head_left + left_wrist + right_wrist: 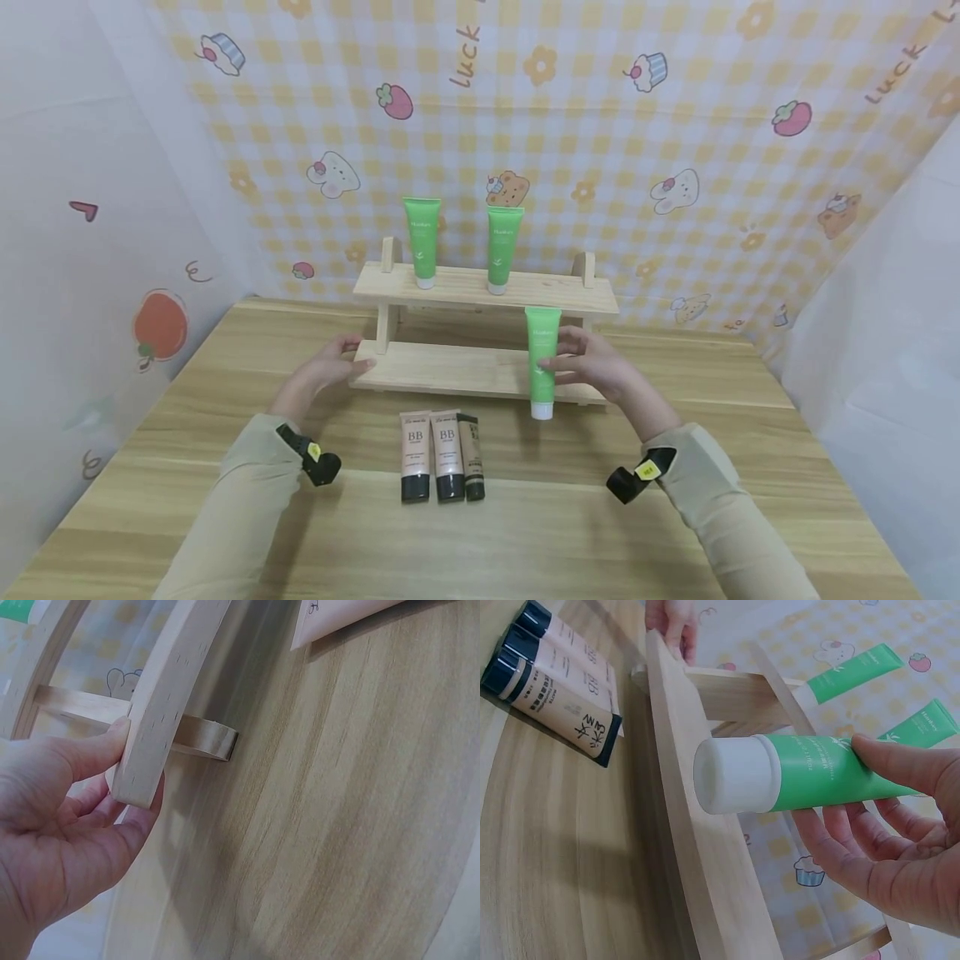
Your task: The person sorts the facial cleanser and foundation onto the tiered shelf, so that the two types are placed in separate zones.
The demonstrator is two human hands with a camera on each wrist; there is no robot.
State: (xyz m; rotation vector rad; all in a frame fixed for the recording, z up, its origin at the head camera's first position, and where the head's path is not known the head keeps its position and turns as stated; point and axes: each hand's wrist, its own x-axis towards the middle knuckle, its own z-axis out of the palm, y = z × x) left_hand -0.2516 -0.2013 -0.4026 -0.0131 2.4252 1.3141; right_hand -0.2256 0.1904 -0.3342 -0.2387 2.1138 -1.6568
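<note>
My right hand (592, 362) grips a green tube with a white cap (543, 358), cap down, in front of the right end of a two-tier wooden rack (442, 367). The right wrist view shows thumb and fingers round the green tube (817, 772). With thumb above and fingers below, my left hand (75, 817) pinches the left end of the rack's lower shelf (154, 742). Two more green tubes, one at the left (423, 242) and one near the middle (503, 248), stand on their caps on the upper shelf (547, 290).
On the wooden table (525, 533) before the rack lie two pink BB tubes (416, 454) with dark caps, beside a smaller beige tube (471, 454). A yellow checked cloth (465, 142) hangs behind, with white cloth (82, 275) at the sides.
</note>
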